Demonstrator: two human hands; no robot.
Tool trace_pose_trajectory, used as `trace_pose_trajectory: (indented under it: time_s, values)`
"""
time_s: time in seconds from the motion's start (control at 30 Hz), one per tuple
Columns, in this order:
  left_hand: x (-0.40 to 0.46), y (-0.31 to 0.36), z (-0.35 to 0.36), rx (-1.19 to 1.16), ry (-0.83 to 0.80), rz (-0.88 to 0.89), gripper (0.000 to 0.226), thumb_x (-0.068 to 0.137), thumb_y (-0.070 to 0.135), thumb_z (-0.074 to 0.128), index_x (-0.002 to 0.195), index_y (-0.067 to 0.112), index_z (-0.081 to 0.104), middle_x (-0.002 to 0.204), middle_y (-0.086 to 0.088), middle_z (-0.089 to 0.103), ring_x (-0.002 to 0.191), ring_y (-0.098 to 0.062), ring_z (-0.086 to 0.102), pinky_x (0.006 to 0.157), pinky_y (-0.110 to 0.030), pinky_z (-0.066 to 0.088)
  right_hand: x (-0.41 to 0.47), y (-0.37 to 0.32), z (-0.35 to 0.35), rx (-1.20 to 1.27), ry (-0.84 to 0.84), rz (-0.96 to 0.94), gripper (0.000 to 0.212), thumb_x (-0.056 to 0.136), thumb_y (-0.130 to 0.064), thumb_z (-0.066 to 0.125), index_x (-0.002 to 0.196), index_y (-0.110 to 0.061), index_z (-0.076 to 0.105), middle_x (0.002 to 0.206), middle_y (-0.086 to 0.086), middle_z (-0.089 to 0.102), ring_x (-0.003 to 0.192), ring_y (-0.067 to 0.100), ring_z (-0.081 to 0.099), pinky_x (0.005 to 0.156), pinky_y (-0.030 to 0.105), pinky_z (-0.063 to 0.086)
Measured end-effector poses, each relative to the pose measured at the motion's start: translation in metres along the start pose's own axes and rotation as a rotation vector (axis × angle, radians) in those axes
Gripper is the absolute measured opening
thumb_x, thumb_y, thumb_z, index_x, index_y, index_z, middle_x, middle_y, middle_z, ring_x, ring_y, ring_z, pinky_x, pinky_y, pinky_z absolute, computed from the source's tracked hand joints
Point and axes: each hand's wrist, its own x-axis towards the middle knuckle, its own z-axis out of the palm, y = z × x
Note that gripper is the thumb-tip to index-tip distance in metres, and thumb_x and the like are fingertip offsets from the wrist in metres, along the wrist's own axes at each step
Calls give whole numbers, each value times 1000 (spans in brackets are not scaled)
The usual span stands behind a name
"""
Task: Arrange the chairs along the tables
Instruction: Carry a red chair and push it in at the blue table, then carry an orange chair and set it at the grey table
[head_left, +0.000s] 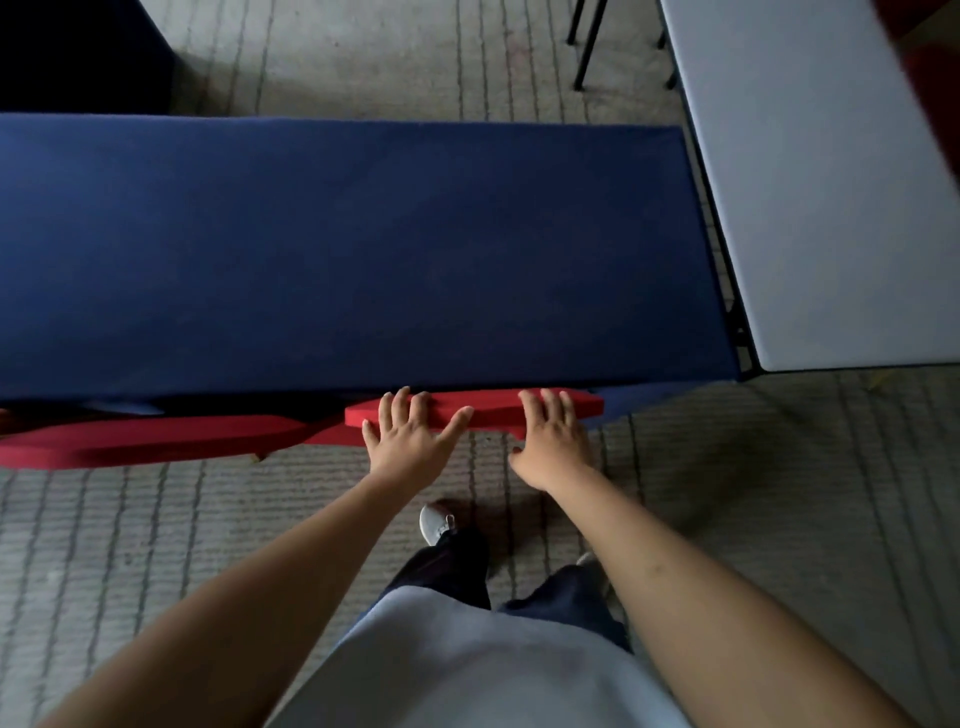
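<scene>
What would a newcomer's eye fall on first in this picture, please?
First, the long blue-covered table across the middle. At its near edge, the left hand and right hand rest, fingers straight, on a red chair back, with a second red chair to its left. A bare white table stands at right.

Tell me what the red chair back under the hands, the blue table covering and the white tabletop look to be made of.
Red chair back: looks like matte fabric over padding, with soft rounded edges and no shine. Blue table covering: apparently woven cloth, dull, and it drapes over the table edge. White tabletop: probably plastic or laminate, smooth and flat with a crisp edge; the exact material cannot be told.
</scene>
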Motion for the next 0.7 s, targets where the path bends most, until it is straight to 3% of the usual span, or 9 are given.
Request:
trace_pose_trajectory:
  time_s: [0.17,0.33,0.6,0.7]
  values:
    - [-28,40,25,-17,87,26,77,91,74,27,154,30,21,166,4,3,152,-21,-15,122,-54,-3,-25,19,0,166,-30,-25,95,94,-38,63,159,-37,-7,168,-3,-14,155,32,-9,124,47,15]
    - [-55,97,56,39,78,173,73,93,68,34,154,28,23,166,6,3,151,-20,-19,120,-57,-7,-55,81,-1,359,-44,85,87,92,-45,65,160,-30,14,167,4,3,153,29,10,121,41,23]
    - [-121,193,104,-105,34,270,71,90,60,50,150,27,30,159,4,27,149,-20,17,120,-52,12,-133,232,-20,688,113,239,72,90,-30,69,153,-19,36,157,11,30,142,27,35,114,32,32]
    - [-146,235,123,-150,-44,311,71,90,59,55,149,26,32,155,-4,33,145,-28,27,117,-49,24,-167,282,-26,812,175,280,70,91,-28,70,152,-21,39,155,12,36,140,27,40,110,31,34]
